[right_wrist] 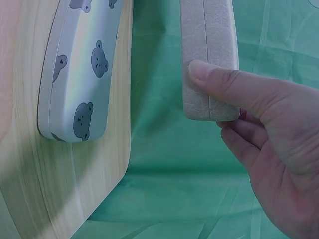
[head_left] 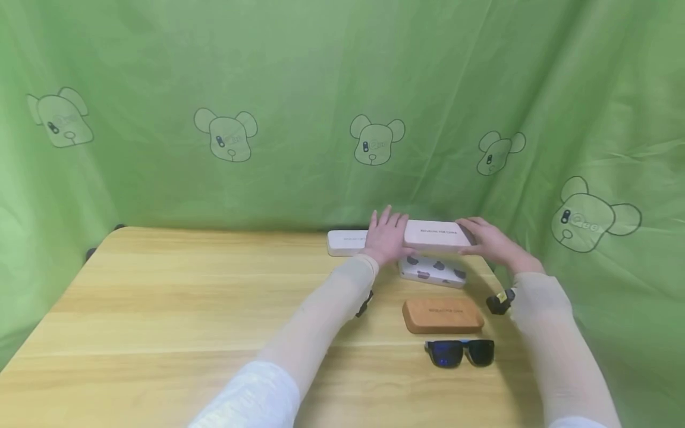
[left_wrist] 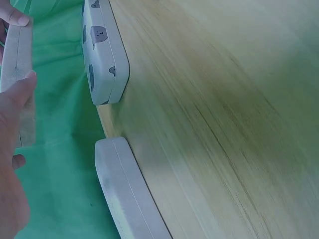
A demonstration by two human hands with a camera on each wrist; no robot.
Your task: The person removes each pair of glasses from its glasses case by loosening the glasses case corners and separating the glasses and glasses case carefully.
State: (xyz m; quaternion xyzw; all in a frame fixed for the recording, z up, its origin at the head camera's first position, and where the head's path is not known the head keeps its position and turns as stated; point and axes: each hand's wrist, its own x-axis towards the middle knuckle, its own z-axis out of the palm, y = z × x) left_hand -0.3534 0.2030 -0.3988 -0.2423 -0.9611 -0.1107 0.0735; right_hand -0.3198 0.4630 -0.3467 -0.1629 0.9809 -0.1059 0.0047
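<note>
A pale pinkish-beige glasses case with small dark lettering on its lid is held level between both hands, raised off the tabletop near the back edge. My left hand grips one end, its thumb along the near side. At the opposite end, my right hand pinches the case; the right wrist view shows the thumb on the seam side and fingers behind. A white glasses case with bear heads lies on the table just below the held one. Left of it, a plain white case is partly hidden by my left hand.
An orange-brown glasses case lies closer to me on the wooden table. In front of it rest dark sunglasses with bluish lenses. Green curtain with bear drawings hangs behind the table and along both sides.
</note>
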